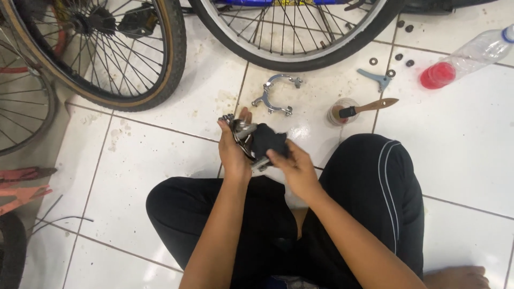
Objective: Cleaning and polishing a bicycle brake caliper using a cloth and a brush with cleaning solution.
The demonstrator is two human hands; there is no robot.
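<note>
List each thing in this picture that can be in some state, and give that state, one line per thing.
Left hand: gripping a metal brake part.
Right hand: pressing a dark cloth on that part.
Second brake arm: lying loose on the tiles.
Bottle: on its side, capped, red liquid inside.
Brush: resting across a small jar.

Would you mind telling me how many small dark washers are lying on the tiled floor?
5 visible: two by the upper tyre, two lower, one beside the blue-grey tool. Others may be hidden.
</note>
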